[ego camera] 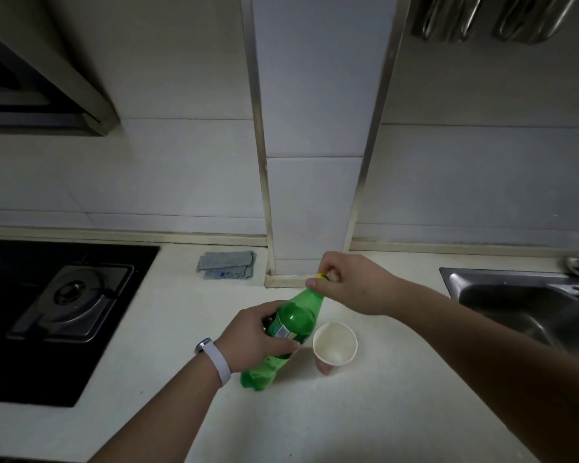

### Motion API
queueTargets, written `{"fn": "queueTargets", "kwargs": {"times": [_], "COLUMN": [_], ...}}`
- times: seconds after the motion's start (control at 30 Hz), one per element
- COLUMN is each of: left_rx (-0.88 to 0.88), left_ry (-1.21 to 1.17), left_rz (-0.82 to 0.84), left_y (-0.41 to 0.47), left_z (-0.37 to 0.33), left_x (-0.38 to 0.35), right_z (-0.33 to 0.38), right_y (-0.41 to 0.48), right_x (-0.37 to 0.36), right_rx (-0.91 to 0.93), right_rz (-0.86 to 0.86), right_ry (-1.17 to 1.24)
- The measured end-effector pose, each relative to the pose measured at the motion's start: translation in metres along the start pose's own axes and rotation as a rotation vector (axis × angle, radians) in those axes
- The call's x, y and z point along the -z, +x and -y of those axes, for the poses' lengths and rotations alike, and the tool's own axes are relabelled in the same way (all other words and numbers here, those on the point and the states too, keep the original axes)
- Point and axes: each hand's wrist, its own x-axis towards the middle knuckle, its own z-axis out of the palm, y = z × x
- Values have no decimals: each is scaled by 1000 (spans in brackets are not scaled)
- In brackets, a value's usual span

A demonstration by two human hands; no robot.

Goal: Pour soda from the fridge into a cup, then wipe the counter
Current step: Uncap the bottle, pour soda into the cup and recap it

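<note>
A green soda bottle (295, 320) stands on the pale counter (365, 412), leaning a little to the right. My left hand (251, 339) grips its labelled middle. My right hand (348, 282) pinches the yellow cap (322, 276) at the bottle's top, with the fingers curled over it. A white paper cup (335, 344) stands upright and empty just right of the bottle, apart from both hands. A folded grey cloth (226, 265) lies at the back of the counter by the wall.
A black gas hob (57, 305) fills the counter's left side. A steel sink (528, 305) sits at the right. A tiled pillar (315, 195) juts out behind the bottle. Utensils (482, 18) hang at the top right.
</note>
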Motion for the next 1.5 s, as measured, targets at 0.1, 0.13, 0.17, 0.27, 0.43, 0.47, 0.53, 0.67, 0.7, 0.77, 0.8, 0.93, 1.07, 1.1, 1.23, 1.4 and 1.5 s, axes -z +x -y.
{"fn": "queueTargets", "kwargs": {"times": [0.1, 0.13, 0.17, 0.27, 0.43, 0.47, 0.53, 0.67, 0.7, 0.77, 0.8, 0.93, 1.07, 1.1, 1.23, 1.4, 1.5], "left_rx": [-3, -2, -1, 17, 22, 22, 26, 22, 20, 22, 23, 29, 35, 41, 49, 53, 62], "left_ry": [7, 4, 3, 1, 7, 7, 2, 45, 62, 85, 102, 172, 190, 192, 231, 279, 303], "left_rz": [6, 10, 16, 45, 64, 64, 59, 48, 47, 43, 45, 74, 64, 61, 68, 73, 82], "left_y": [2, 2, 3, 4, 3, 3, 3, 5, 6, 7, 7, 7, 7, 7, 6, 5, 5], "left_z": [-1, 0, 1, 3, 2, 2, 1, 2, 3, 3, 3, 1, 2, 3, 4, 5, 5], "left_x": [0, 0, 1, 3, 0, -1, -1, 3, 4, 7, 8, 11, 13, 13, 15, 18, 21], "right_z": [0, 0, 0, -3, -5, -5, -4, -5, -6, -9, -9, -11, -12, -12, -10, -15, -15], "right_y": [-3, -5, -6, -9, -8, -8, -7, -6, -7, -9, -9, -3, -4, -4, -1, 0, -4], "right_x": [0, 1, 3, 8, 3, 2, 0, -3, -3, -2, -2, -7, -9, -9, -8, -15, -16], "right_rx": [17, 41, 78, 231, 256, 218, 104, -7, 8, 43, 45, -53, 2, 22, -41, -31, -3], "right_rz": [8, 33, 58, 120, 100, 83, 54, 41, 40, 75, 87, 43, 31, 52, 77, 65, 81], "right_ry": [2, -3, -10, -11, 70, 94, 102, -22, 27, 103, 117, 60, 117, 127, 61, 111, 114]}}
